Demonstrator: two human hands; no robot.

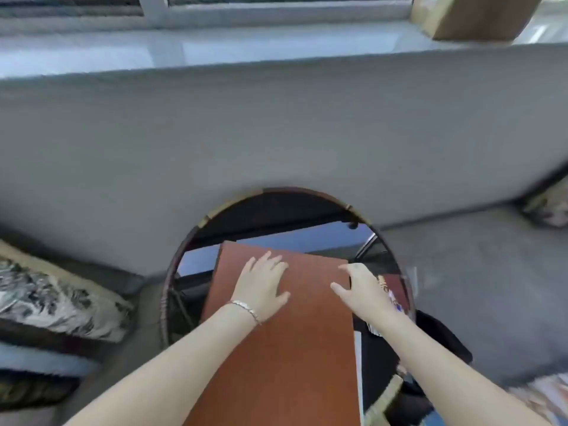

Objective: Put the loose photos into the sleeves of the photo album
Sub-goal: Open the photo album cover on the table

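Note:
A closed photo album (282, 348) with a plain reddish-brown cover lies on a round glass table (196, 259). My left hand (264, 284) rests flat on the cover's far half, fingers spread. At the album's far right corner, my right hand (362, 287) has its thumb on the cover and its fingers curled over the right edge. A few loose photos (392, 290) peek out on the table just right of that hand, mostly hidden by it.
A grey sofa (276, 133) runs behind and around the table. A patterned cushion (52, 296) lies at the left, another (550, 207) at the far right. A cardboard box (470, 13) sits on the window ledge. Dark fabric (442, 342) hangs off the table's right side.

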